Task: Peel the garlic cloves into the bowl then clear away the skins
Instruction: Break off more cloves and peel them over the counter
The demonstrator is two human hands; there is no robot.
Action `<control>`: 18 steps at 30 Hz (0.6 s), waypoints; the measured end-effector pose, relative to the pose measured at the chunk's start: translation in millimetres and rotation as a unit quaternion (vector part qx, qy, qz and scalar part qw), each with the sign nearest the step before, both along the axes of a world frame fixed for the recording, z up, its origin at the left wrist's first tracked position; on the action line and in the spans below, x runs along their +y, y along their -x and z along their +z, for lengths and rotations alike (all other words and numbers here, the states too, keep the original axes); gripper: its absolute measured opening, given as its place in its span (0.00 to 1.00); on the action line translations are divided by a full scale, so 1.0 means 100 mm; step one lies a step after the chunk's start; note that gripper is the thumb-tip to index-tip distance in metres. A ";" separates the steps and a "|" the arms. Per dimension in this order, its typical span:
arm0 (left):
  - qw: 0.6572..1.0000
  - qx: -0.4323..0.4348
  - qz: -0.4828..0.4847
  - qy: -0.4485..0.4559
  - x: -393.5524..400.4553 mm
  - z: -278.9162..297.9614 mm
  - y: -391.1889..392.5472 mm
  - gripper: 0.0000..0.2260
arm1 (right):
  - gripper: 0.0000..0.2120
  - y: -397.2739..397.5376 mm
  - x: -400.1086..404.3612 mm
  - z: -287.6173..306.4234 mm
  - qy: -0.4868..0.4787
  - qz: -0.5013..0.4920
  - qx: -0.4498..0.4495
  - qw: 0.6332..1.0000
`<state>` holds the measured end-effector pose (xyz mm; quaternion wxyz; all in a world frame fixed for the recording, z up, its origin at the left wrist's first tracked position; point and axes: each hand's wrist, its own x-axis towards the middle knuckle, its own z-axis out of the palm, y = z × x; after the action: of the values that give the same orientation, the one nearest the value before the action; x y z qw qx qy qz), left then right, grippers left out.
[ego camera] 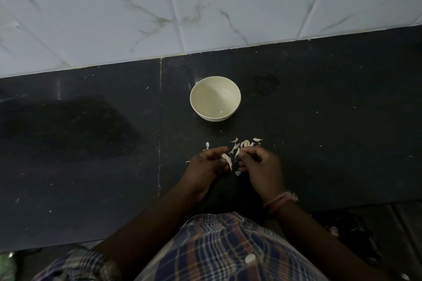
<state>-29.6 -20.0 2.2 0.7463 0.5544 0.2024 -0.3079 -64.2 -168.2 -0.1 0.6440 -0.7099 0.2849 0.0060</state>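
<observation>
Mid-peel. My left hand (209, 162) pinches garlic clove (227, 159); right hand (258, 162) pinches skin (237, 152). Loose skins (245, 143) on bench (91, 166) near front edge. Bowl (215, 98) mid-bench looks empty. Next: strip, drop clove in.

I'm over a dark stone counter (91, 166), a seam running down it; behind it, white marbled wall tiles (205, 7) with grey veins, and my checked shirt (217, 246) and a thread band (279, 201) on my wrist
</observation>
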 end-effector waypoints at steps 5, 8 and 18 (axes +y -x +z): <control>0.999 -0.028 0.016 0.021 0.05 0.01 0.01 0.12 | 0.04 0.03 0.12 0.04 0.009 0.069 -0.023 0.997; 0.999 -0.038 0.022 0.032 0.09 0.02 0.01 0.11 | 0.03 0.03 0.16 0.06 -0.010 0.062 -0.029 0.998; 0.996 -0.050 0.021 0.071 0.11 0.08 0.08 0.13 | 0.12 0.10 0.21 0.17 -0.038 0.090 -0.056 0.994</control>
<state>-37.7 -8.9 10.7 0.7992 0.5103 0.1546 -0.2777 -73.9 -146.9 16.8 0.6825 -0.7067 0.1832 0.0353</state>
